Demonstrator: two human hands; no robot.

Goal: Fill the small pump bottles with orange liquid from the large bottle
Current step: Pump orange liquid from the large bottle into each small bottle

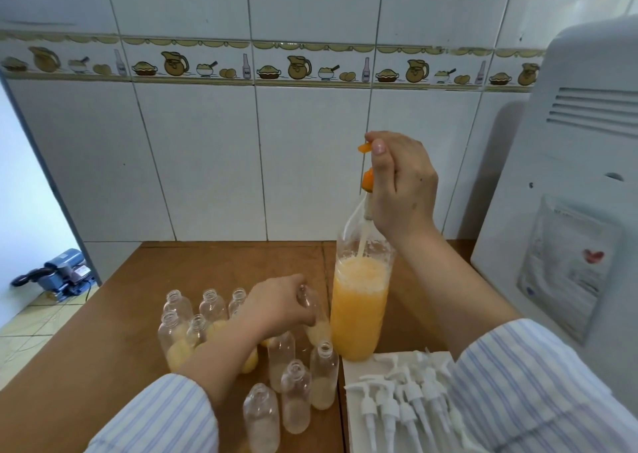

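Orange liquid fills the lower part of the large bottle (359, 300), which stands upright on the brown tabletop (114, 321) near its middle; foam sits on the liquid's surface; the right hand (400, 183) is raised above the bottle's neck, its fingers curled round an orange pump head (366, 162), with the thumb pressed on the top; a pale tube (362, 238) runs down from the pump into the bottle; the left hand (276, 306) grips a small clear bottle (312, 314) just beside the large one, tilted and touching it or nearly so, with a little pale liquid at its base; more small bottles (295, 395) without caps stand grouped left of and in front of the large bottle, several holding a little pale or yellowish liquid; white pump tops (390, 404) lie in a row on a white tray (352, 373) at the right, just in front of the large bottle; both sleeves are striped blue and white; a white appliance (569, 176) stands at the far right against the tiled wall (310, 142).
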